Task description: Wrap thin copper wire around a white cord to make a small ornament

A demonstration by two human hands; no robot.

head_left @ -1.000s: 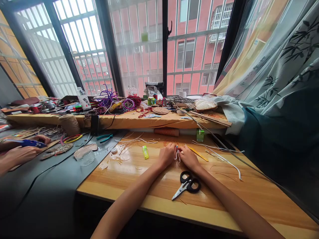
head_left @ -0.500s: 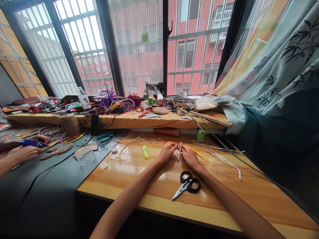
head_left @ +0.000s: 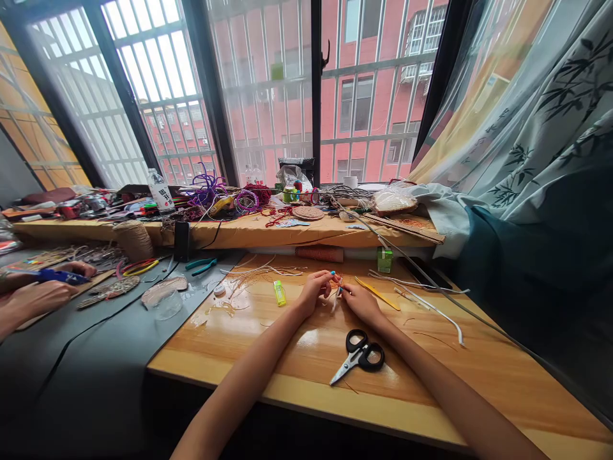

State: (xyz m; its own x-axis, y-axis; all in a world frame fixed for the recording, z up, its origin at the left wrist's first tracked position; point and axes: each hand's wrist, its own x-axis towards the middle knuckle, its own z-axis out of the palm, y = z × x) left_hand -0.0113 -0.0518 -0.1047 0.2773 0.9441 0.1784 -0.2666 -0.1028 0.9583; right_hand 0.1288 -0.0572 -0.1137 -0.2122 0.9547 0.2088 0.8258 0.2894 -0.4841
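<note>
My left hand and my right hand meet over the wooden table, fingertips pinched together. Between them is a small white cord piece with a bit of blue and red on it; both hands grip it. Black-handled scissors lie on the table just in front of my right wrist. A yellow-green lighter rests left of my left hand. A yellow strip lies right of my right hand.
A cluttered sill behind holds cords, a bottle and spools. A green box stands by white canes. At left another person's hands hold a blue tool. Teal pliers lie nearby. Curtain hangs right.
My left hand has lifted slightly and shifted left, fingers opening a little around the cord piece; my right hand stayed about in place. The scissors have not moved.
</note>
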